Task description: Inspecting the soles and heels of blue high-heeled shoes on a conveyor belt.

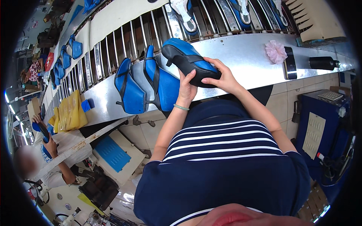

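A black low-heeled shoe on a blue last [190, 62] is held between both my hands, tilted with its sole side partly toward me. My left hand [186, 86] grips its near lower side, thumb pressed on the black surface. Around the right end is my right hand [222, 75], fingers on top and thumb underneath. Just left of my left hand, two black-strapped shoes on blue lasts, one nearer me [162, 81] and one farther left [130, 90], rest on the metal ledge [241, 60].
Beyond the ledge runs a roller conveyor [132, 32] carrying several shoes on blue lasts. To the right lie a pink scrunchie [276, 52], a phone [290, 64] and a black bottle [323, 63]. A yellow sheet [71, 113] hangs at left, near a co-worker holding a shoe [43, 130].
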`<state>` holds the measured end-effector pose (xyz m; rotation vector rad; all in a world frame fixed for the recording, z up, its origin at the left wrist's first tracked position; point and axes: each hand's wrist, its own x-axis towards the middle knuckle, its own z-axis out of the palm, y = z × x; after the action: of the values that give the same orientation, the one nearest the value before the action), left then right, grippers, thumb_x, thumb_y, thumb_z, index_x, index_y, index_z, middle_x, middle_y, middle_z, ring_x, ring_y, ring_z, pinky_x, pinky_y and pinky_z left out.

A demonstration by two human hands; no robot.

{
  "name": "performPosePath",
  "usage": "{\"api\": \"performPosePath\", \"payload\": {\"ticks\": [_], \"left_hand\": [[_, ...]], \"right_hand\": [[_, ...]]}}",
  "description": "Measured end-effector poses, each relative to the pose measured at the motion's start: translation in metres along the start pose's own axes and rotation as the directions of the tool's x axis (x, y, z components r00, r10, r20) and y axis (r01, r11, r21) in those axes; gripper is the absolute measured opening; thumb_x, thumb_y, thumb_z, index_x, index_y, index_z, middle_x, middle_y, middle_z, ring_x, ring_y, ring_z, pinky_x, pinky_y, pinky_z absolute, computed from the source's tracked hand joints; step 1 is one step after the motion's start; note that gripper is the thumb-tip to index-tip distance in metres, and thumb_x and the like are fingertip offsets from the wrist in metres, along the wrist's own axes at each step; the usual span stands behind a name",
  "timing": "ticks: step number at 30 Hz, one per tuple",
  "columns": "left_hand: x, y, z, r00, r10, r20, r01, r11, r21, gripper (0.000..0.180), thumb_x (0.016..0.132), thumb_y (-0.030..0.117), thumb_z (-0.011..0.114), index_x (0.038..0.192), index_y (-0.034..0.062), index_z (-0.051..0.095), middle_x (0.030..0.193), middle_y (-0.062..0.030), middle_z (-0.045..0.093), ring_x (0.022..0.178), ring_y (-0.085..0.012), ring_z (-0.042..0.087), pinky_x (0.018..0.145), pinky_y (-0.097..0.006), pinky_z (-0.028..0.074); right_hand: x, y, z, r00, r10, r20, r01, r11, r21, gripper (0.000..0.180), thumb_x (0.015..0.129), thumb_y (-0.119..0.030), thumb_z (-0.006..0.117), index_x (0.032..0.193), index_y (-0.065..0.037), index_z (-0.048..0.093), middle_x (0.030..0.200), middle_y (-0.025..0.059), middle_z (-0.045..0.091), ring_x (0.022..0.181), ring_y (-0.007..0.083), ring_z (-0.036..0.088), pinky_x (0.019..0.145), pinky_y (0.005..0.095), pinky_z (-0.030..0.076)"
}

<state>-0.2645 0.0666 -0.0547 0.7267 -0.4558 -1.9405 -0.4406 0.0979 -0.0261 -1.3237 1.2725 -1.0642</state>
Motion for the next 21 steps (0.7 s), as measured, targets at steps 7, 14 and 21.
{"api": "performPosePath", "payload": {"ticks": [7, 14, 21], "left_hand": [[-0.003, -0.007, -0.007, 0.997, -0.049, 0.055, 0.043, 0.994, 0.105, 0.09, 0.081, -0.004, 0.071, 0.152, 0.0175, 0.022, 0.138, -0.0088, 0.046, 0.13, -0.0251, 0.046, 0.113, -0.04, 0.036], [0.001, -0.01, -0.003, 0.999, -0.023, 0.036, 0.016, 0.98, 0.198, 0.088, 0.083, -0.006, 0.072, 0.151, 0.0159, 0.021, 0.139, -0.0084, 0.044, 0.128, -0.0225, 0.048, 0.11, -0.038, 0.04], [0.002, -0.013, 0.001, 0.999, 0.012, 0.03, -0.018, 0.97, 0.241, 0.087, 0.082, -0.005, 0.073, 0.15, 0.0148, 0.022, 0.134, -0.0088, 0.046, 0.123, -0.0218, 0.05, 0.105, -0.036, 0.044]], "right_hand": [[-0.002, 0.007, -0.012, 0.998, -0.035, 0.047, 0.033, 0.998, 0.046, 0.073, 0.075, -0.026, 0.085, 0.139, -0.01, 0.053, 0.13, 0.0127, 0.056, 0.122, 0.0268, 0.055, 0.103, 0.0374, 0.044], [-0.006, 0.011, -0.007, 0.98, -0.179, -0.084, 0.168, 0.977, -0.129, 0.051, 0.073, -0.019, 0.085, 0.118, -0.01, 0.062, 0.137, 0.0138, 0.053, 0.128, 0.0307, 0.051, 0.105, 0.0389, 0.042], [-0.002, 0.008, -0.006, 0.979, -0.177, -0.104, 0.152, 0.965, -0.212, 0.041, 0.07, -0.014, 0.086, 0.103, -0.007, 0.062, 0.137, 0.0156, 0.053, 0.128, 0.0323, 0.052, 0.104, 0.0388, 0.042]]}}
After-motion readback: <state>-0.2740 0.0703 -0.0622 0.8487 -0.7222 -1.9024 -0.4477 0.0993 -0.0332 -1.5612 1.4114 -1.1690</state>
